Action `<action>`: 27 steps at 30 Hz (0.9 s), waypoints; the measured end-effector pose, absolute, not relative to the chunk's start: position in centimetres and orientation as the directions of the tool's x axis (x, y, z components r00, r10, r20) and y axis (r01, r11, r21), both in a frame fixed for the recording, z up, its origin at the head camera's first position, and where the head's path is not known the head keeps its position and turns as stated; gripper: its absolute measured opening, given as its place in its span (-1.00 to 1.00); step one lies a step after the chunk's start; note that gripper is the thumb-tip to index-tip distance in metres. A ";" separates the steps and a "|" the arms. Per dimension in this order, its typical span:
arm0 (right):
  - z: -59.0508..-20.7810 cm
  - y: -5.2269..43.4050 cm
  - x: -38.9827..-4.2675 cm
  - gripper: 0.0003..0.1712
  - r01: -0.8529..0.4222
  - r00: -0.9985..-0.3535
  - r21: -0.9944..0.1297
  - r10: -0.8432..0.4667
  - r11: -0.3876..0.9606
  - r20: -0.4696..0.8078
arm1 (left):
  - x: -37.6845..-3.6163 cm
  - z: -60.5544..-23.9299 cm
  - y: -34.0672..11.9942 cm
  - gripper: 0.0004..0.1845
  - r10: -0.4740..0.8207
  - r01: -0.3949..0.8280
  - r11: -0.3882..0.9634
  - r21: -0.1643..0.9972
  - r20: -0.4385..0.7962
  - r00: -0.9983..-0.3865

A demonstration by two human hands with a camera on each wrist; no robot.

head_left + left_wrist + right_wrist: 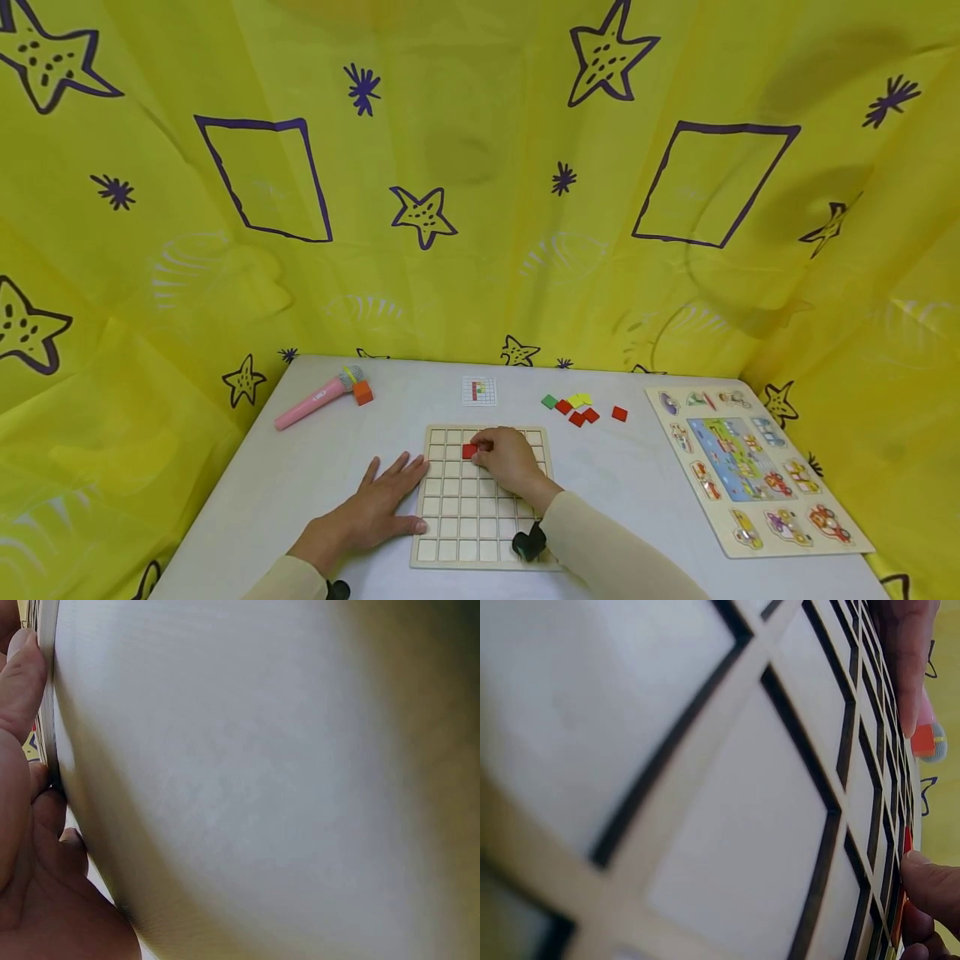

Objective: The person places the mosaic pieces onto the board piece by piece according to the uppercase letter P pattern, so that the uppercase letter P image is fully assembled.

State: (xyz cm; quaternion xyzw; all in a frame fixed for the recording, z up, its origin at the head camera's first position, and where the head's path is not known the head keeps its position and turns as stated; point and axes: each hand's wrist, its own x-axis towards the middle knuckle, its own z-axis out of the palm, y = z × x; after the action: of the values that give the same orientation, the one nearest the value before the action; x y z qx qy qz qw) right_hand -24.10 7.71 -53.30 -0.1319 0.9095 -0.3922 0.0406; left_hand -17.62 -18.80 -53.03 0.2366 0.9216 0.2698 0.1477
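A wooden grid board with square recesses lies flat on the table. Near its top, one red tile sits in the grid, and the right hand reaches over the board beside it. Thumb and fingers of that hand pinch a small red tile, mostly hidden by the fingertips; a red-orange edge shows under the thumb in the right wrist view. The left hand lies spread on the table, its thumb and fingertips touching the board's left edge.
Behind the board lies a small pattern card. Loose red, yellow and green tiles lie behind it to the right. A pink microphone and an orange-red block are at back left, a wooden picture puzzle at right.
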 end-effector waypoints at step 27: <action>-52.6 9.2 -24.9 -0.75 -0.100 -0.973 -0.896 -0.232 0.432 -0.004 | -17.8 -53.2 -18.9 0.03 0.513 0.337 0.735 0.588 -0.159 -0.843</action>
State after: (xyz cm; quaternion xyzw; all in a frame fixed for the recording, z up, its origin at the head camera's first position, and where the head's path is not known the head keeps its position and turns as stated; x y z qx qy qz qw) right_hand -24.88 9.21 -52.64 -0.0981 0.8438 -0.5238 0.0630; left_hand -17.76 -18.85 -53.22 0.2315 0.9181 0.2806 0.1573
